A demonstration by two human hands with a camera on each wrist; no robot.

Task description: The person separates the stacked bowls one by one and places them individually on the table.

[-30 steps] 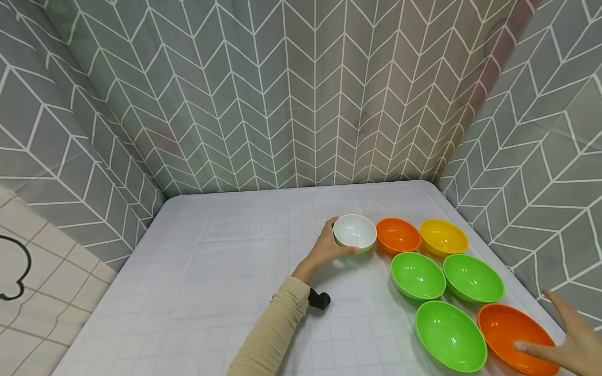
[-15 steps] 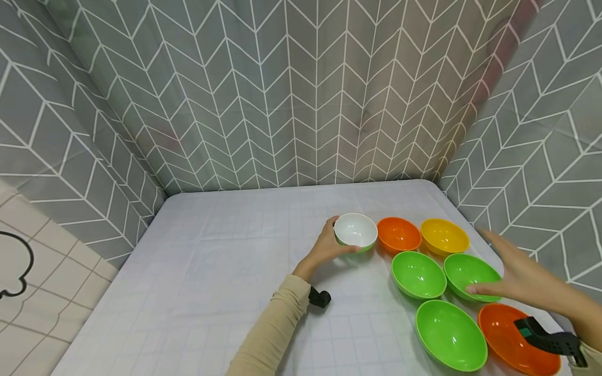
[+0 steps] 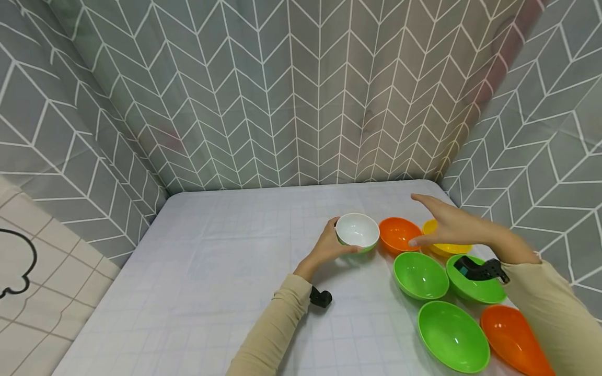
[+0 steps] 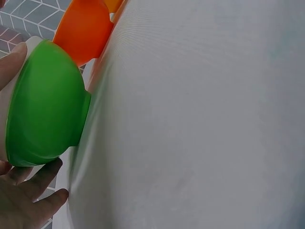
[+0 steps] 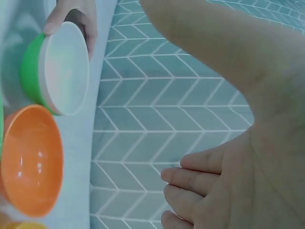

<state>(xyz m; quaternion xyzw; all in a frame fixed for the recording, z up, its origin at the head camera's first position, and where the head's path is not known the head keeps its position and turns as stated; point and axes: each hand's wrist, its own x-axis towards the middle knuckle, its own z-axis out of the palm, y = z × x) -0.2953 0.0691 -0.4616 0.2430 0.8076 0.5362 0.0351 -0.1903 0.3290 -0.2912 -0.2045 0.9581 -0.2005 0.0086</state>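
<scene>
My left hand [image 3: 327, 244] grips a bowl [image 3: 357, 228], white inside and along the rim, green on the outside. In the left wrist view its thumb [image 4: 12, 64] lies at the white rim and the other fingers sit against the opposite side of the green wall [image 4: 47, 105]. The bowl stands upright close over the table. My right hand [image 3: 449, 222] is held over the small orange bowl [image 3: 395, 235] and the yellow bowl [image 3: 451, 249], thumb and fingers spread wide, holding nothing. Its palm [image 5: 248, 186] shows in the right wrist view, with part of the yellow bowl hidden under it in the head view.
Nearer the front right stand a green bowl [image 3: 420, 275], another green bowl [image 3: 479, 290] partly behind the right wrist strap, a larger green bowl [image 3: 453, 337] and a large orange bowl [image 3: 510, 337] partly behind the sleeve. A white cloth [image 3: 211, 271] covers the table; patterned curtains [image 3: 282, 94] surround it.
My right hand has moved from the front right, above the large orange bowl, back and to the left over the small orange and yellow bowls. The left hand keeps holding its bowl in place.
</scene>
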